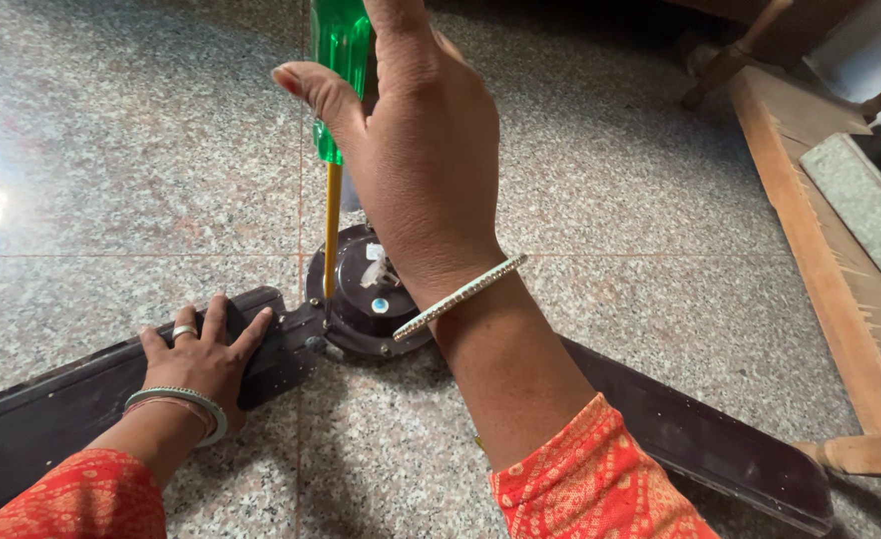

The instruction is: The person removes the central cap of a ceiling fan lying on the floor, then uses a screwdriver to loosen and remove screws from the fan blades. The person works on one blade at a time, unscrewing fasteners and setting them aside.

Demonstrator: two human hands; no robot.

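Your right hand (416, 150) is clenched around the green handle of a screwdriver (338, 90), thumb stretched out to the side of it, so the grip there is firm on the tool. The screwdriver stands nearly upright: below that grip the yellow shaft runs straight down, and its tip meets the edge of the fan motor (366, 299), the dark round hub lying on the floor (610, 180). The exact spot where the tip sits is too small to make out.

Your left hand (206, 354) is not gripping anything; it lies flat, fingers spread, pressed on the dark fan blade (51, 409) just beside the point where that blade joins the motor. This blade runs away from your left hand toward the lower left edge of the view. A second blade (700, 429) passes beneath your right forearm and extends to the lower right.

A ring shows on your left hand, bangles on both wrists, and orange patterned sleeves cover both forearms.

Well apart from your right grip, at the far right, a wooden frame (820, 220) lies on the speckled stone floor.
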